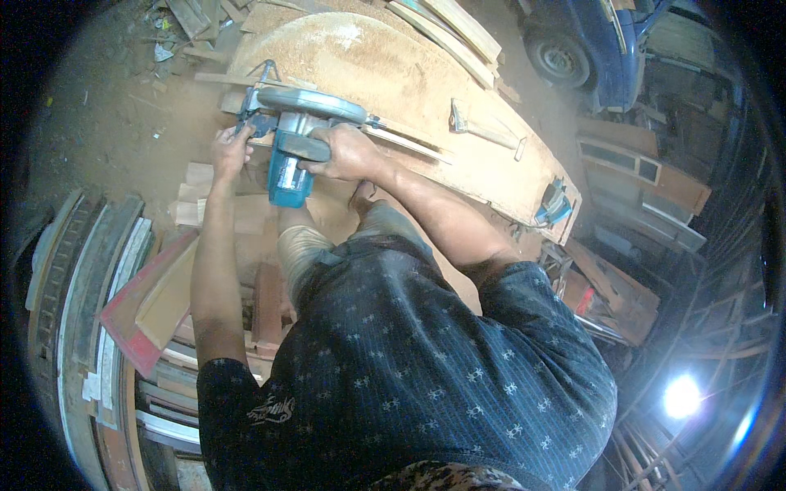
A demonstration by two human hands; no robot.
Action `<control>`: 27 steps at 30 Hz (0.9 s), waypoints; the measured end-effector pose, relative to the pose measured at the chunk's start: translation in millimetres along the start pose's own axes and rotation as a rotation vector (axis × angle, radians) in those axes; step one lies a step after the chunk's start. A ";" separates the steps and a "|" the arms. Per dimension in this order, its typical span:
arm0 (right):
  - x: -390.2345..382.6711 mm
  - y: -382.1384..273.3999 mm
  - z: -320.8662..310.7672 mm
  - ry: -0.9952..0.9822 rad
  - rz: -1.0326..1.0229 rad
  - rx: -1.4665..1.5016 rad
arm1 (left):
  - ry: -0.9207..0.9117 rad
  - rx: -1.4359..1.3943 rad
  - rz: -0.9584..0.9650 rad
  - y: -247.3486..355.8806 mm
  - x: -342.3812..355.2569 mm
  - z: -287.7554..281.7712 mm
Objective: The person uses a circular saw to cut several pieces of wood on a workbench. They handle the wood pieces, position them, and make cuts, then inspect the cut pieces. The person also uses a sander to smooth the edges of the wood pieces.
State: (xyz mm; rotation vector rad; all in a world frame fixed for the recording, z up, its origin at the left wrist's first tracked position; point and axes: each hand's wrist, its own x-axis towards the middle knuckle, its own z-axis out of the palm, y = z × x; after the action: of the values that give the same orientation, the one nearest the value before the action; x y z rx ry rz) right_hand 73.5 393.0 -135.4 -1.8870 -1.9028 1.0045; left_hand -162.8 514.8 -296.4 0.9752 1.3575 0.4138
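Circular saw (291, 178): I see it at the left part of the worktop (454, 173), by the near edge, its teal motor body pointing back toward the person's legs.
Right hand (350, 153): clamped on the saw's dark handle, fingers curled round it; I judge this grip bears most of the weight and steers.
Left hand (232, 152): fingers bunched at the saw's left end; I cannot tell whether they grip or only touch. My guess is that they steady that end.
Wooden-handled tool (491, 132): lying beyond the right forearm, well apart from the saw, likely to stay out of the blade's way.
Second power tool (554, 203): resting at the worktop's right end, presumably for the same reason.
Wood strips (449, 34): along the far edge, probably kept within reach.
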 end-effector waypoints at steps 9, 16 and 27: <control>10.9 -18.7 -15.5 0.049 -0.074 0.143 | 0.082 -0.002 0.030 33.4 -15.8 -30.9; -116.4 -27.8 -119.9 0.217 0.006 0.133 | -0.002 -0.131 0.259 93.7 -142.6 55.7; -435.9 162.1 -303.7 0.538 0.370 0.932 | -0.055 -0.382 -0.467 11.6 -139.9 369.4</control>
State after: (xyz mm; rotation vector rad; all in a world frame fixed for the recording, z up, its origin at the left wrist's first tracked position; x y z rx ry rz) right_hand 438.0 44.4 97.2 -1.6653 -0.6044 1.0618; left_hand 155.5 289.9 -231.3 0.3370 1.3447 0.2717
